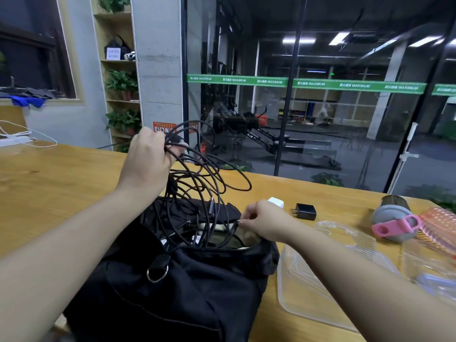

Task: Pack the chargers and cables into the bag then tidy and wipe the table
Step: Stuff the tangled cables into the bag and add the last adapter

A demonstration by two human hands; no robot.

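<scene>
A black bag [197, 287] stands open on the wooden table [54, 183] in front of me. My left hand [148, 156] grips a bundle of dark cables [212, 178] raised above the bag, and their loops hang down into the opening. At the bag's right rim my right hand [264, 223] pinches the end of one dark cable. Just behind that hand sit a white charger [276, 202] and a black charger [305, 211] on the table.
Clear plastic trays [320, 280] lie right of the bag, with a grey bottle with a pink strap [394, 223] and a pink ribbed item [439, 225] beyond. A white power strip with white cables [17, 140] lies far left. Glass wall behind the table.
</scene>
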